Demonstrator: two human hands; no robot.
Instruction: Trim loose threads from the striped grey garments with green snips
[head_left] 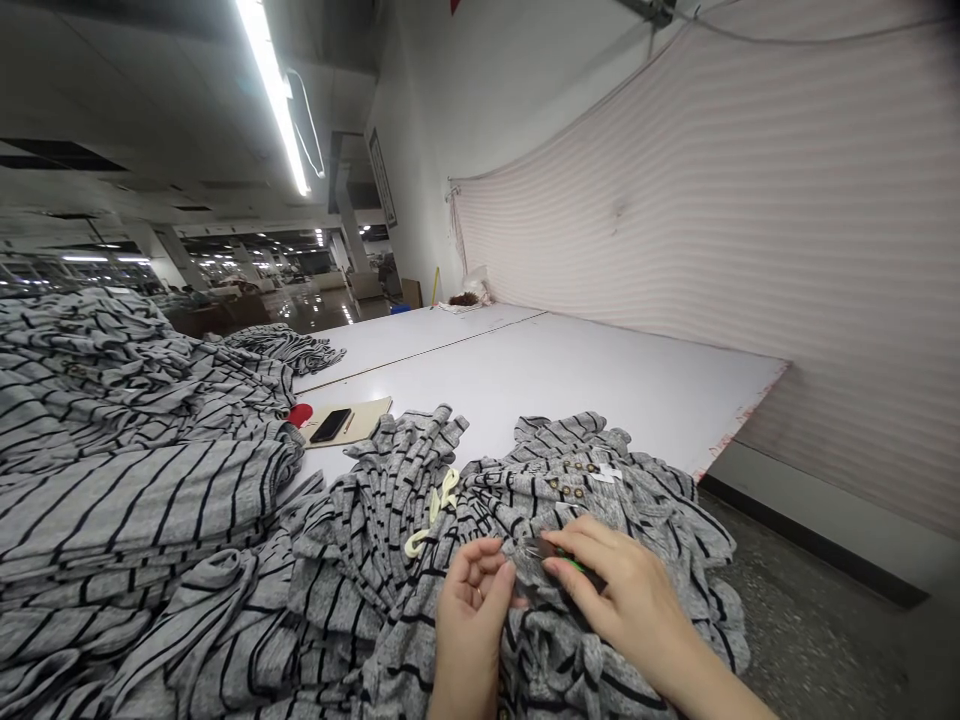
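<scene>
Green-handled snips (562, 558), pointing left, in narrow grip of right hand (630, 600), left hand (471, 608) curled on striped knit (420, 640)

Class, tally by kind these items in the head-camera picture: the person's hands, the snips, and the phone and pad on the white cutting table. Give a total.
hands: 2 (left hand, right hand)
thread snips: 1
smartphone: 1
tan pad: 1
Total: 5

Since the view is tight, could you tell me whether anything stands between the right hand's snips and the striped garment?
Nothing visible does: the green-marked thread snips in the right hand lie directly on the grey striped garment, beside the left hand.
</scene>
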